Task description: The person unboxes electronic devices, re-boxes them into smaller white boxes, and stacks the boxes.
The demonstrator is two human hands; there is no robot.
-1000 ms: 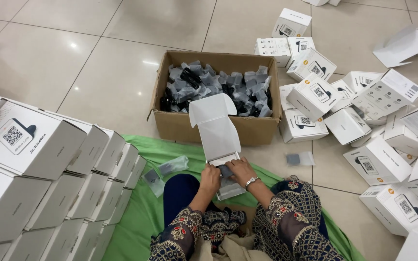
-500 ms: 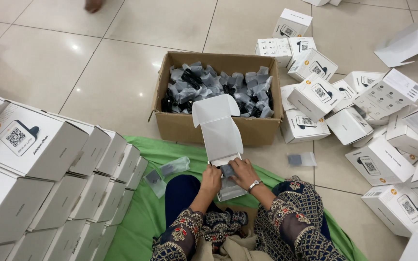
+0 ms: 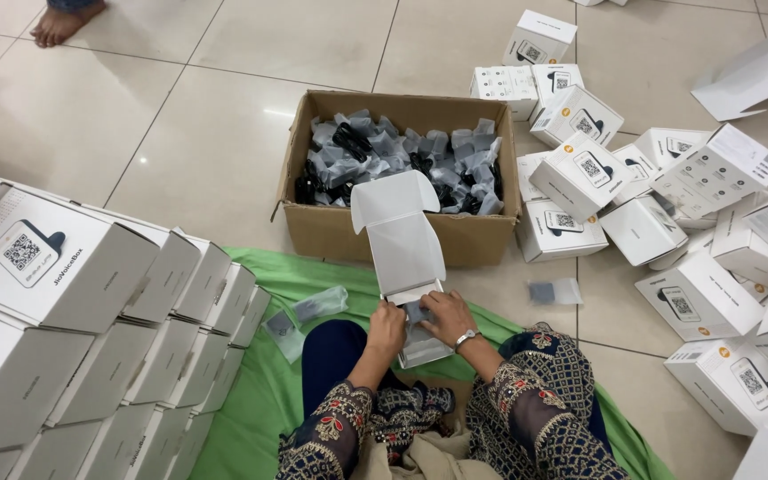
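White box (image 3: 406, 267), lid flap standing open, rests on the person's lap over a green cloth (image 3: 260, 391) — the left hand (image 3: 387, 326) grips its left edge, while the right hand (image 3: 444, 317), a watch at the wrist, curls its fingers into the box mouth on a dark item. Just beyond stands a carton (image 3: 402, 233) full of dark bagged parts; a small bag (image 3: 555, 292) lies on the tile floor (image 3: 180, 133). Closed boxes stack at left (image 3: 91, 293) and lie scattered at right (image 3: 695, 222) — a bare foot (image 3: 60, 22) shows top left.
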